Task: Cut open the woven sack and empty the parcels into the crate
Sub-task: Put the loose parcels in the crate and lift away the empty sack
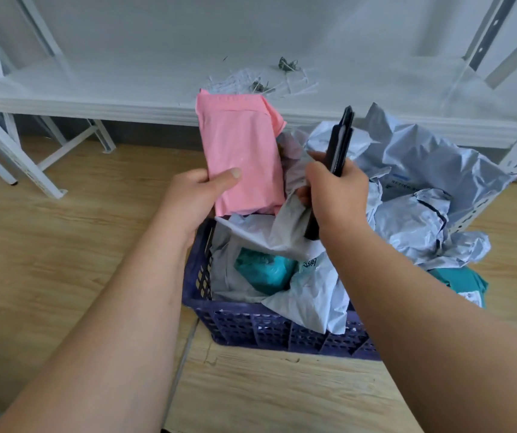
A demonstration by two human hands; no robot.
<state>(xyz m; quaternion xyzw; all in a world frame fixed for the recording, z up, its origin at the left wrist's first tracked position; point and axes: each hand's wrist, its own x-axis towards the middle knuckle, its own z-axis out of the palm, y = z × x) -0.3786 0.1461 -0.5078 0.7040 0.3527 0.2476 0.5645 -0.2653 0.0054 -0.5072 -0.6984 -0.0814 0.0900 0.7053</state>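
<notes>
Head view, looking down over both forearms at a blue crate [251, 326] on a wooden floor [47, 245]. The left hand [194, 198] grips a pink parcel [241, 157] at its lower left edge, thumb pressed on the front face and fingers curled behind; the parcel stands nearly upright above the crate's far left corner. The right hand [335, 195] is closed round a dark cutter [340, 142], whose upper end points up and away from the person; the same hand also touches a fold of grey plastic [285, 226], though whether it pinches this cannot be told. The crate holds grey parcels [310, 295] and a teal parcel [263, 270] between them. Crumpled grey bags [423, 182] pile over the crate's right side, and another teal parcel [460, 279] lies at the right beyond the crate wall. The woven sack cannot be identified with certainty. Behind stands a white shelf [126, 85] bearing cut white strips and small metal clips [288, 65]
</notes>
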